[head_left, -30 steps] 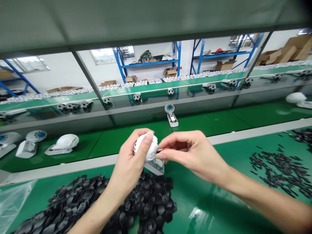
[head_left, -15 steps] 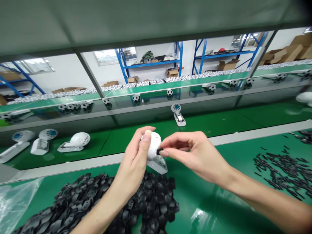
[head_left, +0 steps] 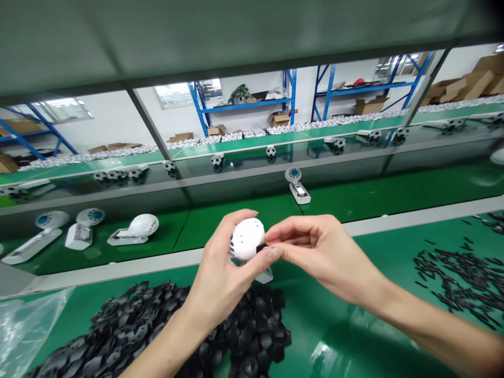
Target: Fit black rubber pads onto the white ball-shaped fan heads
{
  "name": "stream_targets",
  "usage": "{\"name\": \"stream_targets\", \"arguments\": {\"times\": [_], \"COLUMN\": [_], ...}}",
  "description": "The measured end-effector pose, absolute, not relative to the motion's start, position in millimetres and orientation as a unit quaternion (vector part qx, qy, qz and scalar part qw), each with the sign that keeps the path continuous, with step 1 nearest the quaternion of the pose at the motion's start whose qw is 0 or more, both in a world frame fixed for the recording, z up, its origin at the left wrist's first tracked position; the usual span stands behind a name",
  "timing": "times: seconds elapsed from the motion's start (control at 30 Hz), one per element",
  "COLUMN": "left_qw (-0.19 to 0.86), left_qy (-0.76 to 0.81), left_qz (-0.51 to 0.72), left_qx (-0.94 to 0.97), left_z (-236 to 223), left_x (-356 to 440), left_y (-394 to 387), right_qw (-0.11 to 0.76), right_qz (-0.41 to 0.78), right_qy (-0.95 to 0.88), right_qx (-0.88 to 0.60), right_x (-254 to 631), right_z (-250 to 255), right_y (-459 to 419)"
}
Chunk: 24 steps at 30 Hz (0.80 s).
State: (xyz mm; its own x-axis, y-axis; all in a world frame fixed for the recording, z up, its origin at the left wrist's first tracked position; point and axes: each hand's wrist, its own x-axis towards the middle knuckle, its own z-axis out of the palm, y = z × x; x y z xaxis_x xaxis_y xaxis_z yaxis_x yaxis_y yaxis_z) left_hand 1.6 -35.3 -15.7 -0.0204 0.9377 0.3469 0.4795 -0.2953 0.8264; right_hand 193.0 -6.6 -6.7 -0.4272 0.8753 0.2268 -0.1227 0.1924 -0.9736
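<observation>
White dome [head_left: 247, 239] turned, clasped in the left hand [head_left: 218, 278]; right hand [head_left: 323, 257] pinches a black tab [head_left: 260, 248] against it

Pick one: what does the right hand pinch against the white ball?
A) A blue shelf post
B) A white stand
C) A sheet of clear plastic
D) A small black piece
D: the right hand presses a small black piece to the side of the white ball, which the left hand grips.

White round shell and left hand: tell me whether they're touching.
Touching. The head view shows the left hand wrapped around the white round shell, with its fingers and thumb pressed against the shell.
</observation>
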Motion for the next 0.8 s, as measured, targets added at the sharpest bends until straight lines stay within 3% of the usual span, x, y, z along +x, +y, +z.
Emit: {"name": "stream_targets", "arguments": {"times": [0.37,0.6,0.8], "left_qw": [0.236,0.202,0.176], "left_qy": [0.525,0.539,0.521], "left_qz": [0.490,0.510,0.496], "left_qx": [0.654,0.638,0.672], "left_z": [-19,-20,-24], "left_x": [-7,2,-4], "left_y": [-28,-36,-30], "right_qw": [0.395,0.475,0.450], "right_qz": [0.590,0.532,0.538], "right_qy": [-0.650,-0.638,-0.652], "right_qx": [-0.271,-0.289,-0.289], "right_x": [201,216,218], "right_z": [3,18,17], "right_y": [-9,0,3]}}
